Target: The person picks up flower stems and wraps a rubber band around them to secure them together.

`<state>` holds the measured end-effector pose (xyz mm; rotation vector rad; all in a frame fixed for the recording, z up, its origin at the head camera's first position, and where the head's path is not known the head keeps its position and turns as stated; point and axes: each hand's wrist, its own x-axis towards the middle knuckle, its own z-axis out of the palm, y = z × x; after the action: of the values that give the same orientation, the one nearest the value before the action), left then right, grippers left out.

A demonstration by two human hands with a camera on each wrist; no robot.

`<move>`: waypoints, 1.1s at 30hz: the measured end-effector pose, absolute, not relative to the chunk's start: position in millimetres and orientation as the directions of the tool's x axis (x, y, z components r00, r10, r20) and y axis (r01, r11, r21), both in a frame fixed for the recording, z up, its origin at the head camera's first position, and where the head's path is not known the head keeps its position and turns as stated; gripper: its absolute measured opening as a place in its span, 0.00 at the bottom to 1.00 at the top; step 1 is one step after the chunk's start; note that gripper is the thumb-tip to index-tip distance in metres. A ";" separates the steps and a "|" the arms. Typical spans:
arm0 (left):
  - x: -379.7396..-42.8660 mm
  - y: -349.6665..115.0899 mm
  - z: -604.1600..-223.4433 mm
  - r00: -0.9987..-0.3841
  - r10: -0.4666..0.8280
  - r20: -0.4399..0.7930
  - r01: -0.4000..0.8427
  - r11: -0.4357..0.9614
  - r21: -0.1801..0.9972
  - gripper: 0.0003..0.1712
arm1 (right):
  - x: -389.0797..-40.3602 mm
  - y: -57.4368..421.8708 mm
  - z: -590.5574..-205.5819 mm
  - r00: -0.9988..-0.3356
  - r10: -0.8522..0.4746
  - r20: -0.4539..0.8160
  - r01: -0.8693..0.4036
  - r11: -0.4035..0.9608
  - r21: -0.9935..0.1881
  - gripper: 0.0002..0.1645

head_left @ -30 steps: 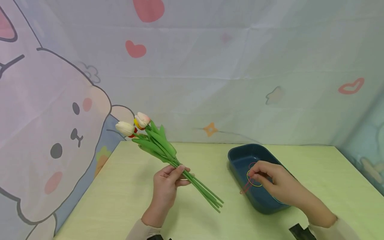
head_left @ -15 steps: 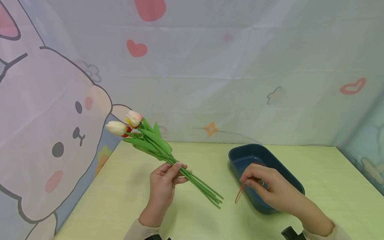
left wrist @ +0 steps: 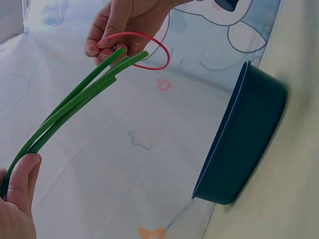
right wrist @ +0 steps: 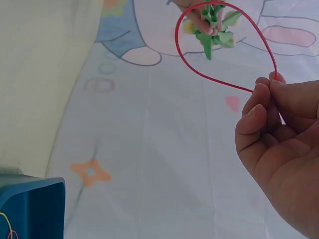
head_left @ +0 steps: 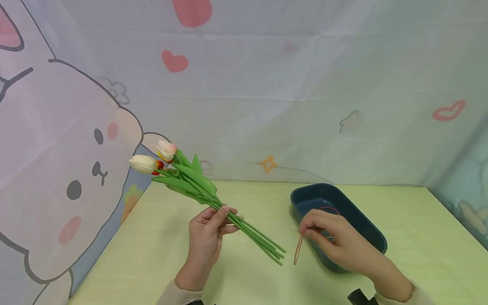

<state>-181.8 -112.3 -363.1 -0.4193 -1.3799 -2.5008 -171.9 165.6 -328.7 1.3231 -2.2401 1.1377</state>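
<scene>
My left hand [head_left: 207, 231] grips a bunch of artificial tulips [head_left: 194, 180] by the green stems, thumb on top. The white, red and yellow blooms point up to the left, and the bare stem ends slant down to the right. My right hand [head_left: 335, 239] pinches a red rubber band [head_left: 298, 250] between thumb and fingertips. In the right wrist view the rubber band [right wrist: 203, 75] hangs as a wide loop. The left wrist view shows the stem ends [left wrist: 114, 64] close to that loop; whether they are inside it I cannot tell.
A dark blue tray [head_left: 362, 218] stands on the pale green table [head_left: 152, 262], partly behind my right hand. Inside it lie a red band [head_left: 329, 208] and a yellow band [right wrist: 6, 219]. A printed cloth [head_left: 244, 84] hangs behind the table.
My right hand has drawn left from over the tray with the red rubber band, toward the stem ends. The tulips have shifted slightly left in my left hand.
</scene>
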 end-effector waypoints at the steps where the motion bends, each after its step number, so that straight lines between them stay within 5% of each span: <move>1: -181.5 -112.1 -363.0 -0.927 -0.080 0.367 0.353 -0.520 0.778 0.13 | -172.2 164.9 -329.4 -0.532 -0.600 0.598 -0.836 0.260 -0.483 0.24; 15: -177.6 -107.3 -364.0 -0.930 -0.033 0.366 0.326 -0.534 0.780 0.12 | -177.8 152.4 -334.0 -0.423 -0.584 0.693 -0.896 0.158 -0.414 0.24; 26: -175.3 -103.1 -366.4 -0.932 0.005 0.362 0.303 -0.533 0.790 0.13 | -176.4 147.9 -328.0 -0.475 -0.578 0.663 -0.871 0.203 -0.447 0.22; 33: -174.6 -100.5 -368.7 -0.933 0.042 0.357 0.281 -0.534 0.797 0.13 | -182.0 145.6 -330.8 -0.380 -0.574 0.725 -0.918 0.137 -0.373 0.19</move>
<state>-174.6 -100.5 -368.7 -0.5094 -1.4374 -2.5867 -182.0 145.6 -330.8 1.4322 -2.0118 1.1329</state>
